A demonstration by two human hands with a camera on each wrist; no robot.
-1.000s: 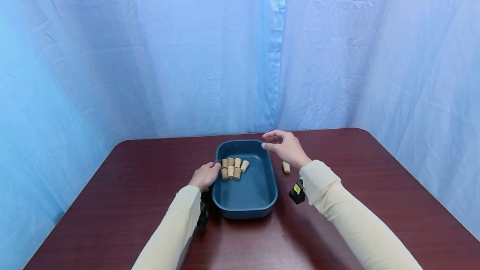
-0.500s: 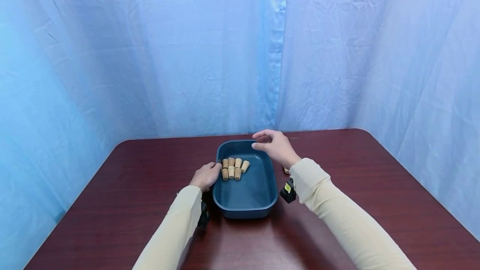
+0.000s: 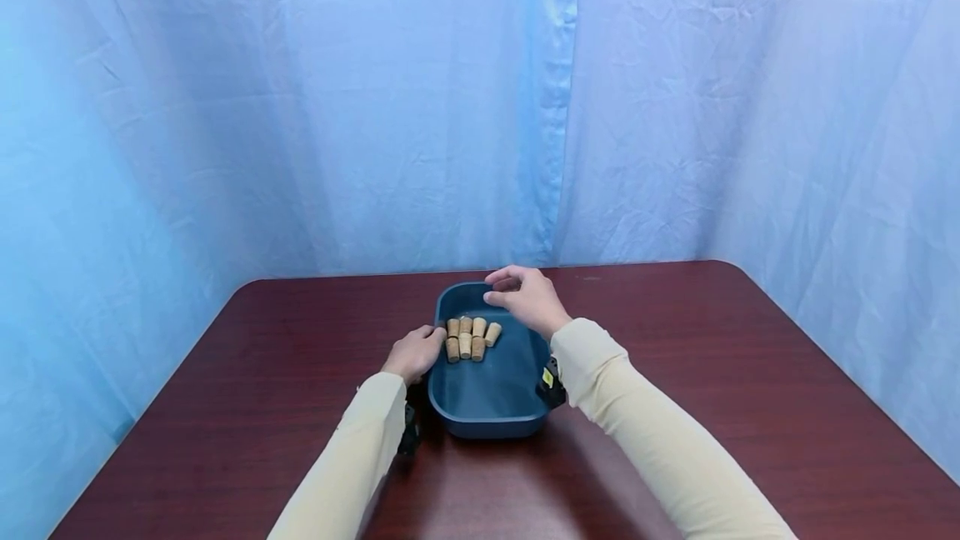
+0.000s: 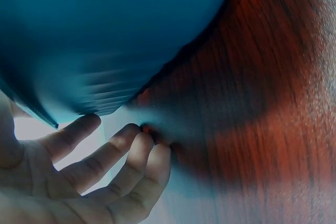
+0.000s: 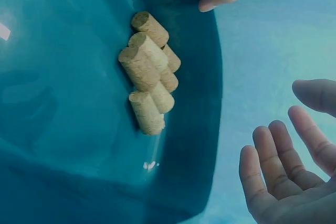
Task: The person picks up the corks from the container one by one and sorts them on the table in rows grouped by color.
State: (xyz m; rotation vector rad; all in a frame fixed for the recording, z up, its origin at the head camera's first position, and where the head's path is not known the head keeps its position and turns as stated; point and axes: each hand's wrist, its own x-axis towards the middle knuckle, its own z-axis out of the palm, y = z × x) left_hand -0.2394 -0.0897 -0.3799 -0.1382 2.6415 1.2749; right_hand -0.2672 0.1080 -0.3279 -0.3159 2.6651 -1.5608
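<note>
A deep blue rectangular bin (image 3: 491,430) with rounded corners sits mid-table in the head view. Several tapered corks (image 3: 465,346) lie against its left inner wall, mostly in two rows, with one tilted cork (image 3: 492,334) at the right end. My left hand (image 3: 415,353) grips the bin's left rim, thumb over the inside; the left wrist view shows the index fingertip (image 4: 92,121) against the outer wall and the other fingers loosely bent below. My right hand (image 3: 531,300) hovers over the bin's far right part, fingers spread and relaxed, holding nothing in the right wrist view.
The bin stands on a dark reddish wooden table (image 3: 300,373). Light blue curtains (image 3: 420,107) hang behind the table and at both sides. Black wrist cameras sit under both cuffs, the right one (image 3: 551,386) close to the bin's right rim.
My right hand has moved left, from beside the bin's right edge to above the bin. A single cork on the table right of the bin is now hidden behind that arm. The left hand keeps its place.
</note>
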